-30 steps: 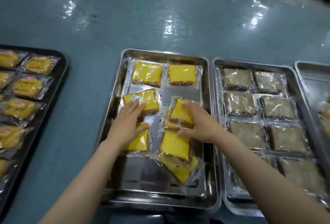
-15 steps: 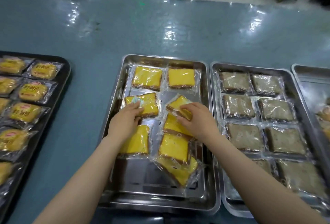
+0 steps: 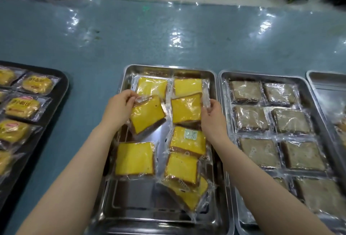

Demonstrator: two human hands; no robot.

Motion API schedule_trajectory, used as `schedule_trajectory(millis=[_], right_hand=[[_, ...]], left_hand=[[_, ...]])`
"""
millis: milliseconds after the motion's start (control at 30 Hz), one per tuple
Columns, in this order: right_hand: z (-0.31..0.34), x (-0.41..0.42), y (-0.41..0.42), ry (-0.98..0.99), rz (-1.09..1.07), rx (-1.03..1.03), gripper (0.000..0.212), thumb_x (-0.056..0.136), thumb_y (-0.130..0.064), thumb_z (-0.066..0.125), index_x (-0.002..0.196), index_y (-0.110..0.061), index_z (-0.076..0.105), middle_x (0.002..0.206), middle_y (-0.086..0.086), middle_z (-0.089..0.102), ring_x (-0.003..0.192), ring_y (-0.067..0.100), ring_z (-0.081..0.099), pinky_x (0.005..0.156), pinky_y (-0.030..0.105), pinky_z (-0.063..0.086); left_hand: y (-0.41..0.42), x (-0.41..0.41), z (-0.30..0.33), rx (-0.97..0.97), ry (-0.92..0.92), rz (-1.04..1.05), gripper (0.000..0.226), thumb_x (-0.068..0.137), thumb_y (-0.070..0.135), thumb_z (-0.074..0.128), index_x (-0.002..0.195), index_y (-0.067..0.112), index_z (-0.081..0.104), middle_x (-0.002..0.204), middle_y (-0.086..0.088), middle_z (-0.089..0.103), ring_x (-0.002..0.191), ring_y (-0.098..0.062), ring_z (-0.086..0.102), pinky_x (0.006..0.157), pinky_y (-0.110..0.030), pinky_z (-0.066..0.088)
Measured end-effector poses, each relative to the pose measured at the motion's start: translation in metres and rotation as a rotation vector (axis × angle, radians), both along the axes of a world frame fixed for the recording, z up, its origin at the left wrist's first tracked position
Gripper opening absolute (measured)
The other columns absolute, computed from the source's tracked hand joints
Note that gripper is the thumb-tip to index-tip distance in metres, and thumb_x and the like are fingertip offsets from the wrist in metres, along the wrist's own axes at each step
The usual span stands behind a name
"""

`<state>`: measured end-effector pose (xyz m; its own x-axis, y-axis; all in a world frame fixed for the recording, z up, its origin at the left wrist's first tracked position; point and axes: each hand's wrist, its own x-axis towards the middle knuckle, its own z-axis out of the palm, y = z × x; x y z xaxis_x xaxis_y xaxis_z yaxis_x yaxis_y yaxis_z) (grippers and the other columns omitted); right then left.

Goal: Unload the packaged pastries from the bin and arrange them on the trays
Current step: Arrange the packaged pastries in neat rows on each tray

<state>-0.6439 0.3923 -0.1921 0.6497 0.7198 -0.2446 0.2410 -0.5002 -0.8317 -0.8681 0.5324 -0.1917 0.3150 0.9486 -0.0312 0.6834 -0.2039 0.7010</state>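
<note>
A steel tray (image 3: 121, 159) in the middle holds several yellow cake slices in clear wrappers. My left hand (image 3: 118, 108) pinches the wrapper corner of a tilted slice (image 3: 147, 114) in the second row, left side. My right hand (image 3: 212, 114) pinches the right wrapper edge of the slice beside it (image 3: 185, 110). Two slices (image 3: 151, 86) lie flat along the far edge. Below, one slice (image 3: 134, 158) lies flat at the left and three overlap in a loose pile (image 3: 182, 167) at the right. No bin is in view.
A second steel tray (image 3: 222, 92) to the right holds several brown wrapped slices in two columns. A third steel tray (image 3: 324, 83) shows at the far right edge. A black tray (image 3: 62, 94) at the left carries wrapped round buns. The blue table (image 3: 168, 38) stretches beyond the trays.
Both hands moved toward the far end of the tray. Each now pinches a wrapper edge; the left slice is lifted and tilted, the right slice has moved up into the second row.
</note>
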Motion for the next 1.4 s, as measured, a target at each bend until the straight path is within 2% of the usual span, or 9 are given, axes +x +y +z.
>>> schedule_trajectory(millis=[100, 167, 267, 367, 433, 533, 800, 1233, 1400], right_hand=[[-0.014, 0.000, -0.002, -0.397, 0.193, -0.115, 0.070, 0.093, -0.022, 0.056, 0.150, -0.019, 0.016, 0.154, 0.006, 0.026, 0.142, 0.023, 0.021, 0.115, 0.035, 0.020], [-0.021, -0.005, -0.002, -0.669, 0.359, -0.174, 0.071, 0.094, -0.028, 0.053, 0.151, -0.025, 0.011, 0.160, 0.005, 0.008, 0.147, 0.026, -0.003, 0.117, 0.039, 0.001], [-0.029, -0.011, 0.000, -0.635, 0.602, -0.257, 0.060, 0.098, -0.043, 0.041, 0.151, -0.034, 0.014, 0.161, 0.002, -0.005, 0.145, 0.026, -0.015, 0.113, 0.040, -0.008], [-0.034, -0.015, -0.005, -0.609, 0.680, -0.344, 0.059, 0.098, -0.052, 0.035, 0.151, -0.037, 0.014, 0.161, 0.002, -0.004, 0.146, 0.029, -0.012, 0.116, 0.047, -0.001], [-0.034, -0.020, -0.012, -0.629, 0.657, -0.361, 0.059, 0.097, -0.055, 0.032, 0.150, -0.038, 0.016, 0.161, 0.001, 0.003, 0.147, 0.029, -0.004, 0.116, 0.049, 0.006], [-0.034, -0.024, -0.019, -0.660, 0.665, -0.382, 0.059, 0.096, -0.057, 0.028, 0.150, -0.037, 0.015, 0.161, 0.002, 0.005, 0.147, 0.030, -0.001, 0.115, 0.049, 0.009], [-0.026, -0.017, -0.001, -0.604, 0.656, -0.404, 0.059, 0.096, -0.057, 0.033, 0.149, -0.039, 0.016, 0.161, 0.000, 0.000, 0.146, 0.030, -0.008, 0.115, 0.050, 0.006], [-0.029, -0.018, 0.000, -0.617, 0.545, -0.340, 0.057, 0.095, -0.053, 0.040, 0.147, -0.035, 0.027, 0.161, 0.002, 0.001, 0.146, 0.029, -0.010, 0.116, 0.049, 0.002], [-0.027, 0.000, 0.036, -0.716, 0.553, -0.252, 0.053, 0.100, -0.037, 0.038, 0.150, -0.027, 0.024, 0.161, 0.006, 0.004, 0.147, 0.030, -0.004, 0.118, 0.049, 0.009]], left_hand=[[0.008, 0.003, 0.001, -0.006, 0.143, -0.092, 0.017, 0.095, 0.018, 0.050, 0.099, 0.023, 0.066, 0.102, 0.003, 0.066, 0.086, -0.011, 0.057, 0.067, -0.020, 0.042], [0.004, 0.005, -0.001, 0.114, 0.247, -0.111, 0.023, 0.095, 0.019, 0.052, 0.113, 0.018, 0.065, 0.120, -0.002, 0.061, 0.108, -0.023, 0.054, 0.087, -0.033, 0.044], [-0.021, 0.015, -0.002, 0.254, 0.226, -0.040, 0.028, 0.093, 0.015, 0.052, 0.119, 0.016, 0.063, 0.124, -0.007, 0.058, 0.114, -0.029, 0.047, 0.095, -0.039, 0.038], [-0.055, 0.027, -0.013, 0.204, 0.330, -0.094, 0.040, 0.094, 0.023, 0.048, 0.133, 0.021, 0.051, 0.138, -0.008, 0.049, 0.124, -0.031, 0.041, 0.100, -0.042, 0.036], [-0.071, 0.032, -0.027, 0.087, 0.476, -0.151, 0.052, 0.097, 0.039, 0.037, 0.147, 0.027, 0.028, 0.155, -0.009, 0.023, 0.140, -0.034, 0.019, 0.113, -0.044, 0.018], [-0.083, 0.033, -0.048, 0.022, 0.599, -0.209, 0.063, 0.097, 0.052, 0.025, 0.151, 0.031, 0.002, 0.158, -0.008, -0.004, 0.144, -0.036, -0.007, 0.114, -0.048, -0.004], [-0.048, 0.021, -0.049, 0.064, 0.451, -0.352, 0.049, 0.095, 0.045, 0.039, 0.142, 0.037, 0.031, 0.158, 0.004, 0.010, 0.145, -0.025, -0.003, 0.113, -0.042, -0.006], [-0.043, 0.024, -0.050, 0.183, 0.347, -0.321, 0.036, 0.093, 0.039, 0.048, 0.128, 0.029, 0.048, 0.155, 0.002, 0.025, 0.145, -0.022, 0.006, 0.115, -0.041, -0.001], [-0.008, 0.045, -0.048, 0.132, 0.479, -0.364, 0.072, 0.091, 0.053, 0.045, 0.150, 0.029, 0.010, 0.159, -0.002, -0.007, 0.144, -0.024, -0.010, 0.114, -0.045, -0.003]])
